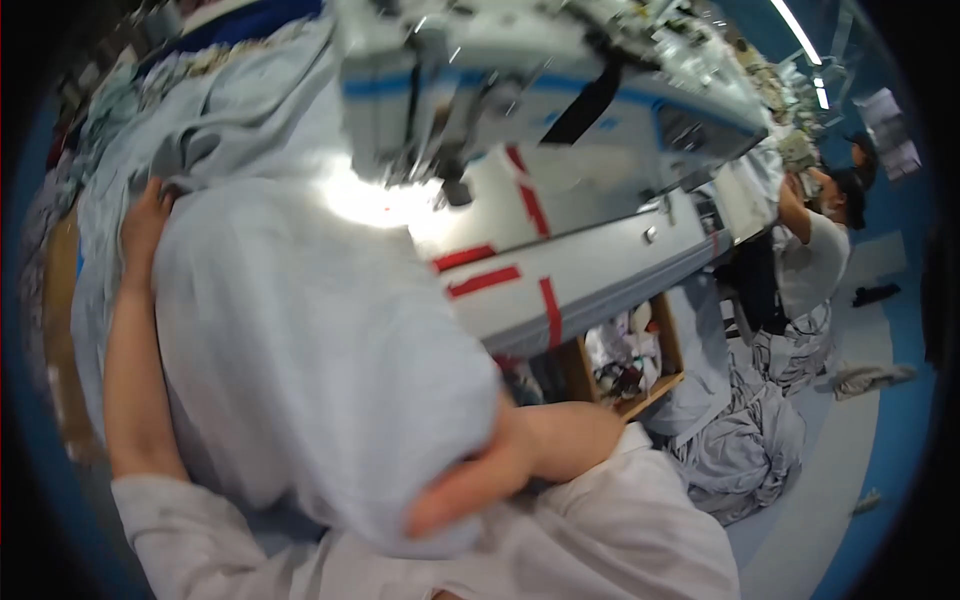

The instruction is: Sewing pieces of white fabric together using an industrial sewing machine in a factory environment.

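A: What sits furthest left?

B: A heap of pale grey cloth [230,110] is piled at the far left of the table, rumpled and folded over itself. The person's left hand [143,225] reaches up to its edge, fingers curled into the fabric where the heap meets the big sheet; it looks like a grip, though the fingertips are hidden in the folds

A: And the sheet itself?

B: The sheet [310,350] is a wide piece of the same pale grey-white fabric, smooth across its middle, with soft creases near the lower end. It lies over the table between the two arms and runs from the left hand up to the sewing machine [540,80], where the lamp lights it brightly just beside the needle [455,190]

A: What does the right hand do?

B: The right hand [480,470] lies at the sheet's near end, close to the person's body. The cloth is draped over the fingers, so whether it is closed on the cloth cannot be told; the thumb shows pressed against the underside

A: Further right?

B: The table [600,270] is grey with red tape strips [490,280]. Below its edge a wooden box [640,360] holds scraps, and more grey cloth lies heaped on the floor [740,440]. At the far right another person [815,250] in a white top works at a bench
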